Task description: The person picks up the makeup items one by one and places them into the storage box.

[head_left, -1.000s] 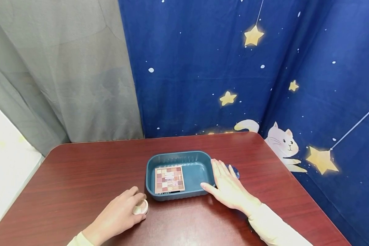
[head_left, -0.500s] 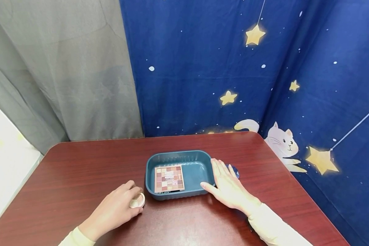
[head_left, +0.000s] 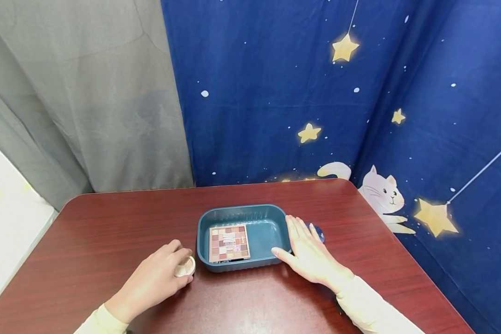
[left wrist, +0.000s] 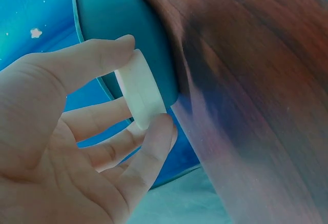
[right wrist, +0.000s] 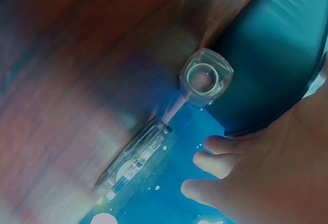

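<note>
My left hand [head_left: 152, 280] pinches a small round makeup compact [head_left: 186, 266] by its edge. Its face shows a few skin-toned pans; in the left wrist view the white side of the compact [left wrist: 141, 88] sits between thumb and fingertips. Just to the right stands a dark teal rectangular basket [head_left: 271, 262]. An eyeshadow palette [head_left: 229, 242] with many pinkish-brown pans lies in its left half. My right hand [head_left: 311, 257] rests with straight fingers on the basket's right rim, the thumb over its near corner.
Beyond the right hand a dark blue round thing [head_left: 318, 232] is partly hidden. In the right wrist view, a clear squarish container [right wrist: 206, 78] and a clear flat case [right wrist: 134, 160] are on the table [head_left: 129, 222] beside the basket. Curtains [head_left: 267, 93] hang behind.
My left hand has moved a little left and away from me, carrying the compact. The right hand and the basket have stayed in place.
</note>
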Tool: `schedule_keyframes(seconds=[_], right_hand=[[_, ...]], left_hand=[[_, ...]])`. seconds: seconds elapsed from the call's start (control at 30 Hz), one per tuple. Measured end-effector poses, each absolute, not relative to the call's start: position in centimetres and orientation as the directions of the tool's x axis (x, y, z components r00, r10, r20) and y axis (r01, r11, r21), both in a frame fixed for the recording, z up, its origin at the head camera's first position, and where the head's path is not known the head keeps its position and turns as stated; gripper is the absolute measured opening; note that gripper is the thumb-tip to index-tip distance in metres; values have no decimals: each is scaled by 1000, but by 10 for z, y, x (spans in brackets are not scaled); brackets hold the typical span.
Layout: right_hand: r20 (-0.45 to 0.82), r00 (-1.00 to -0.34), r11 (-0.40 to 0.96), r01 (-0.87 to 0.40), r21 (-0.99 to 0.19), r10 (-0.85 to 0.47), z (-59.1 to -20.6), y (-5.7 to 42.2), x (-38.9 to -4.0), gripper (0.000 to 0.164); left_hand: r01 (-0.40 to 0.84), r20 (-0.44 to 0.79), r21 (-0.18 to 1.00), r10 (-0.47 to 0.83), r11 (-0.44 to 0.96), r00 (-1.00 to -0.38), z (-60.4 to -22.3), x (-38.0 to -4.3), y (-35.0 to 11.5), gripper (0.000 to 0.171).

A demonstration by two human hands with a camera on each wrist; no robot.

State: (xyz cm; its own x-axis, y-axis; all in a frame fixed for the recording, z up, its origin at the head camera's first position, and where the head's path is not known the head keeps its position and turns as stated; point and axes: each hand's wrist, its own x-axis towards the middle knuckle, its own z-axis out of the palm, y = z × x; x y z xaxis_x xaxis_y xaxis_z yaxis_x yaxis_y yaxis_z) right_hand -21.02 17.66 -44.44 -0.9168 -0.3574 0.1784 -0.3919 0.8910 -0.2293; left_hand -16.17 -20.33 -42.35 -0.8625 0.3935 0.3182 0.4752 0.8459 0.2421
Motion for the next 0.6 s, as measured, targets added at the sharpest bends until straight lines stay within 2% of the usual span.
schedule_keyframes(seconds=[0.33,0.6], right_hand=[[177,-916,890,-394,-230,-360,-444,177,-211,104],[180,-915,891,-396,-220,-362,-445,177,-210,103]], left_hand=[[467,339,230,379,854,-861,-414,-167,-203,35],[446,302,245,370,861,-879,-408,-171,-198,36]])
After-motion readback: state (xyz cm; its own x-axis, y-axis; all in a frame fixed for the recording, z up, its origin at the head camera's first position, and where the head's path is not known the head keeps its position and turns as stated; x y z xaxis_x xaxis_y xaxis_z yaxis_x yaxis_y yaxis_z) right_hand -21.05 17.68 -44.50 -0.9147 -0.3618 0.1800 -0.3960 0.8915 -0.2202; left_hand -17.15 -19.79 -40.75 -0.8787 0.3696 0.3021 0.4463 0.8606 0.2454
